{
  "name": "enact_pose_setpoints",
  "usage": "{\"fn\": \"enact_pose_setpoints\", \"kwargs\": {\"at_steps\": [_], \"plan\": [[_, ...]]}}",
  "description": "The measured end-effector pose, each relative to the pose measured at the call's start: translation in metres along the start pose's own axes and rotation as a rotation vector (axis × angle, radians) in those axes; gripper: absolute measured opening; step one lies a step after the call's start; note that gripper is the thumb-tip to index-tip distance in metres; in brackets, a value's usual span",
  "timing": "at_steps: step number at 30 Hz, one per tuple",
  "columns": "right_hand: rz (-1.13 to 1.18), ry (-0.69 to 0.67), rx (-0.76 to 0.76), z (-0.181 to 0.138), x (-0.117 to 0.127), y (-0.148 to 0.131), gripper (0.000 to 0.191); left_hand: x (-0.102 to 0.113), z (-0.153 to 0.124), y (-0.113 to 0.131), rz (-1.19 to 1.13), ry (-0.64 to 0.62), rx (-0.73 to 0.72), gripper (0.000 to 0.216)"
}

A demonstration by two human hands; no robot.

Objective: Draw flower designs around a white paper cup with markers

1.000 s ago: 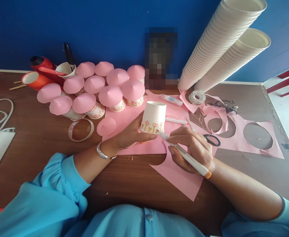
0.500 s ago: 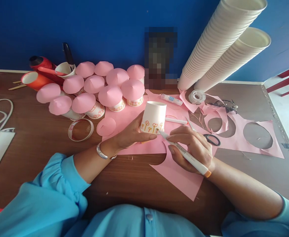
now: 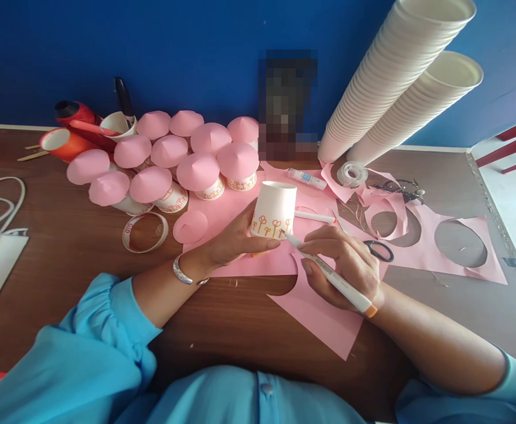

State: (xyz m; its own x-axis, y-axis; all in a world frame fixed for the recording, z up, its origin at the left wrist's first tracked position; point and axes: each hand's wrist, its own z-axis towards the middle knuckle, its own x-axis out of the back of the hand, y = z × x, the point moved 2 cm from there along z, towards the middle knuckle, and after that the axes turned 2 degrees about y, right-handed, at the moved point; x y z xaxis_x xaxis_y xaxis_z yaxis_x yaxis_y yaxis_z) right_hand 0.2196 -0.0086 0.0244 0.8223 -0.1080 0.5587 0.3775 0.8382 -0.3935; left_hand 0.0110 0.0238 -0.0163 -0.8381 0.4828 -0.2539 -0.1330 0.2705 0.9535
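Note:
My left hand (image 3: 240,238) is closed round an upside-down white paper cup (image 3: 276,203), thumb along its lower edge. Orange and red flowers are drawn in a band near that edge. A white marker with an orange end (image 3: 337,281) is gripped in my right hand (image 3: 346,265), its tip touching the flower band. Under both hands lies pink paper (image 3: 249,265). Beyond my left hand stand several decorated cups with pink paper cones (image 3: 198,172) on top. Another marker (image 3: 315,217) lies behind my right hand, close to scissors (image 3: 379,251) that are partly covered.
Two tall stacks of paper cups (image 3: 394,76) lean at the back right by the blue wall. A tape roll (image 3: 352,174), a glue stick (image 3: 307,178) and cut pink scraps (image 3: 452,244) lie near them. A cut cup ring (image 3: 145,232) rests at left.
Both hands hold almost the same pose. The marker tip has shifted very slightly at the flower band; the cup has stayed in place.

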Motion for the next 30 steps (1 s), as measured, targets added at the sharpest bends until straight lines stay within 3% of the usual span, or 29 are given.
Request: {"fn": "enact_pose_setpoints", "kwargs": {"at_steps": [30], "plan": [[-0.043, 0.011, -0.008, 0.0024, 0.0001, -0.0025, 0.015, -0.0007, 0.0016, -0.002, -0.044, 0.0, -0.035, 0.061]]}}
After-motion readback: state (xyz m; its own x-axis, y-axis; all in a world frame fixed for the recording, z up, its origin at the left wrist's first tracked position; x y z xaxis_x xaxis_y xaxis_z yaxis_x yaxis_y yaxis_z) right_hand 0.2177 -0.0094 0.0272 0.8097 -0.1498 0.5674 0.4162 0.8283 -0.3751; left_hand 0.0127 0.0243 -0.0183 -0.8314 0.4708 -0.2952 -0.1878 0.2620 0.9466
